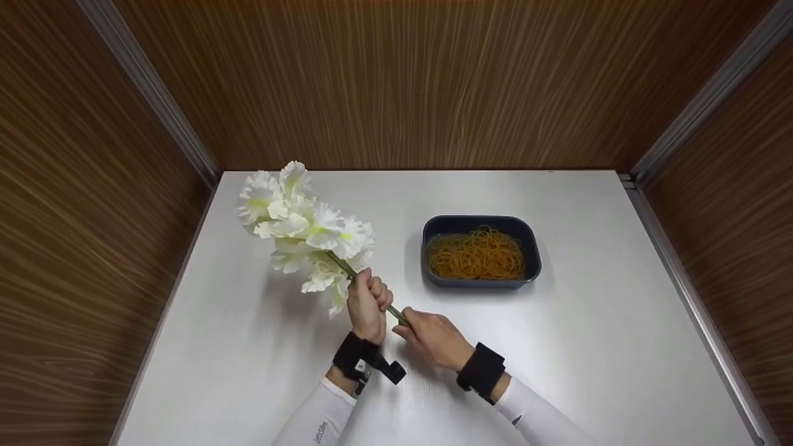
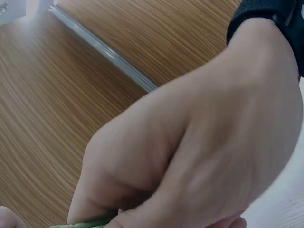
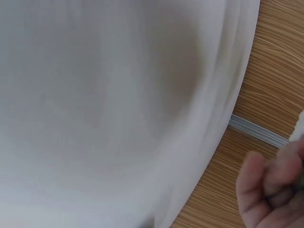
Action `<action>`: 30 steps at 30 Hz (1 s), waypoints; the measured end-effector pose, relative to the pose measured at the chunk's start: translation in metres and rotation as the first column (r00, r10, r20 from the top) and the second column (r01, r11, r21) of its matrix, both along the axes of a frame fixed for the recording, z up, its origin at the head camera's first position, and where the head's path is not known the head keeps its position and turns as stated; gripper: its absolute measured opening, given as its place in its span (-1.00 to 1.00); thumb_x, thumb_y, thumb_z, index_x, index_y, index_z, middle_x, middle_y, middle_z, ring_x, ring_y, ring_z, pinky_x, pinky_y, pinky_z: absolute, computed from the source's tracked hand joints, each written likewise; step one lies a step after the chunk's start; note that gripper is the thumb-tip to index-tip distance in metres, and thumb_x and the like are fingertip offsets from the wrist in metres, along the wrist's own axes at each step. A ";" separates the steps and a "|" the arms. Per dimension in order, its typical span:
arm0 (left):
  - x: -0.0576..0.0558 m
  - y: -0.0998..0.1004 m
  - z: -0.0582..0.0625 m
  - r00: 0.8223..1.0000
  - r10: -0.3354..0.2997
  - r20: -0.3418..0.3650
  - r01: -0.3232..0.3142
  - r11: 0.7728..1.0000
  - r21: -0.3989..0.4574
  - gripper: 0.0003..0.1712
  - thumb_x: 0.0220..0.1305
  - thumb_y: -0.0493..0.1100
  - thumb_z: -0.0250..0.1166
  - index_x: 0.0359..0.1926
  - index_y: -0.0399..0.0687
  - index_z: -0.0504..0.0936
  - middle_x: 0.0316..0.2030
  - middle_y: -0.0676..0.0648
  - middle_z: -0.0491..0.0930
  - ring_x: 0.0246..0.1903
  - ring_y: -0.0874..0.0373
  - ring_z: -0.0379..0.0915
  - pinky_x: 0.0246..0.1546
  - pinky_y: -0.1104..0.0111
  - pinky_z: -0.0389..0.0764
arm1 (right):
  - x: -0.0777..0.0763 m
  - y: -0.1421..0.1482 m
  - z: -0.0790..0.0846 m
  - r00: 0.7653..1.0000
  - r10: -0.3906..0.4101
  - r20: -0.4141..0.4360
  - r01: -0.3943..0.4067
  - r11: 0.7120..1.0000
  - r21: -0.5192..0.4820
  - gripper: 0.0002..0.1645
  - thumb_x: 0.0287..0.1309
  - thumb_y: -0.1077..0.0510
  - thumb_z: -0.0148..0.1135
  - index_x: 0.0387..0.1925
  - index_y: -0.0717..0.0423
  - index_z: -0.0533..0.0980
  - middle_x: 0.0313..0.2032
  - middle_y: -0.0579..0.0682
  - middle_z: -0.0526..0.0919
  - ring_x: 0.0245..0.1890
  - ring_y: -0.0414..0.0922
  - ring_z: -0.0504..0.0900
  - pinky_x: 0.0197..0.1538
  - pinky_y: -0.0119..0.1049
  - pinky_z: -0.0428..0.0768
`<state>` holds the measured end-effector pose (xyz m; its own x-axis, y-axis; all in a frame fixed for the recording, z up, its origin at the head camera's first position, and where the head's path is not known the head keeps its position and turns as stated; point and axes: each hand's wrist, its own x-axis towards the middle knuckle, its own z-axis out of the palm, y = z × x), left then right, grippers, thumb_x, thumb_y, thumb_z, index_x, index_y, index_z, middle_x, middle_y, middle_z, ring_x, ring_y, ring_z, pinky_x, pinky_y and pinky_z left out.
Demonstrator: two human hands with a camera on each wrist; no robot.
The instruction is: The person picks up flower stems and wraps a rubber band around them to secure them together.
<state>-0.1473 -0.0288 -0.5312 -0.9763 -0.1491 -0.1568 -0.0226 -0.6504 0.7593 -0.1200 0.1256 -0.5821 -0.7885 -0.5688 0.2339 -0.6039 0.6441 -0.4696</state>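
Observation:
A bunch of white ruffled flowers [image 1: 325,226], yellow-green at the centres, slants over the left part of the table with its blossoms toward the back left. My left hand [image 1: 368,305] grips the green stems [image 1: 342,263] below the blossoms, fingers curled round them. Lower down, my right hand [image 1: 437,337] pinches the stem ends between thumb and fingers. The left wrist view shows the back of the left hand [image 2: 190,152], with a bit of green stem [image 2: 88,223] at the bottom edge. Curled fingers and a white petal edge [image 3: 299,129] appear at the right wrist view's right side.
A dark blue rectangular container [image 1: 482,284] holding a tangle of orange-yellow rubber-band-like loops [image 1: 477,255] stands right of the flowers. Wood-grain panels [image 1: 396,87] enclose the white table [image 1: 595,310] at the back and both sides. A loose black strap end [image 1: 391,372] hangs from the left wrist.

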 end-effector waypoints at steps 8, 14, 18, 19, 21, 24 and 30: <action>0.001 -0.010 -0.003 0.997 0.062 -0.056 -0.058 0.996 0.072 -0.43 0.62 -0.21 -0.18 -0.66 0.11 -0.01 -0.72 0.17 -0.08 -0.73 0.36 -0.17 -0.66 0.52 -0.08 | -0.017 0.043 0.036 0.998 0.043 0.036 -0.046 0.995 0.086 -0.63 0.43 -0.22 0.29 -0.16 -0.01 0.64 -0.37 -0.13 0.71 -0.39 -0.18 0.67 -0.32 -0.33 0.60; 0.004 -0.014 -0.007 0.994 0.072 -0.087 -0.063 0.993 0.097 -0.45 0.63 -0.23 -0.21 -0.63 0.09 -0.04 -0.68 0.12 -0.13 -0.73 0.35 -0.19 -0.66 0.51 -0.09 | -0.049 0.082 0.066 0.999 -0.032 0.015 0.030 0.990 0.139 -0.74 0.41 -0.09 0.35 -0.17 0.00 0.69 -0.30 -0.08 0.78 -0.32 -0.14 0.73 -0.26 -0.23 0.69; 0.007 -0.016 -0.009 0.993 0.087 -0.083 -0.079 0.992 0.094 -0.46 0.62 -0.24 -0.21 -0.62 0.09 -0.04 -0.68 0.12 -0.13 -0.72 0.34 -0.19 -0.66 0.51 -0.08 | -0.076 0.102 0.083 0.991 -0.105 0.079 0.088 0.976 0.199 -0.73 0.37 -0.08 0.40 -0.16 0.03 0.71 -0.26 -0.04 0.81 -0.29 -0.09 0.76 -0.18 -0.09 0.72; 0.008 -0.017 -0.009 0.992 0.089 -0.085 -0.081 0.992 0.092 -0.46 0.62 -0.24 -0.21 -0.62 0.08 -0.04 -0.68 0.12 -0.13 -0.72 0.34 -0.20 -0.66 0.51 -0.08 | -0.083 0.107 0.087 0.988 -0.122 0.096 0.099 0.972 0.215 -0.72 0.37 -0.08 0.41 -0.15 0.05 0.71 -0.25 -0.02 0.81 -0.28 -0.07 0.76 -0.17 -0.06 0.72; 0.009 -0.018 -0.009 0.991 0.094 -0.092 -0.086 0.993 0.086 -0.46 0.62 -0.24 -0.22 -0.62 0.07 -0.05 -0.68 0.11 -0.13 -0.71 0.32 -0.21 -0.65 0.50 -0.09 | -0.098 0.115 0.091 0.978 -0.157 0.135 0.121 0.962 0.244 -0.70 0.37 -0.06 0.41 -0.12 0.08 0.71 -0.25 0.01 0.81 -0.29 -0.05 0.75 -0.16 -0.02 0.72; 0.011 -0.019 -0.009 0.990 0.093 -0.104 -0.085 0.993 0.084 -0.45 0.63 -0.23 -0.23 -0.62 0.06 -0.06 -0.68 0.11 -0.14 -0.71 0.31 -0.22 -0.64 0.48 -0.10 | -0.119 0.125 0.091 0.959 -0.210 0.189 0.150 0.945 0.289 -0.69 0.38 -0.04 0.40 -0.09 0.12 0.70 -0.25 0.05 0.80 -0.32 -0.04 0.73 -0.17 -0.01 0.70; 0.013 -0.022 -0.008 0.990 0.080 -0.113 -0.069 0.993 0.100 -0.45 0.64 -0.23 -0.24 -0.63 0.06 -0.05 -0.68 0.11 -0.13 -0.71 0.30 -0.23 -0.64 0.47 -0.12 | -0.145 0.137 0.076 0.920 -0.298 0.253 0.178 0.896 0.408 -0.62 0.40 -0.03 0.38 0.01 0.18 0.70 -0.11 0.17 0.81 -0.14 0.13 0.77 0.00 0.11 0.71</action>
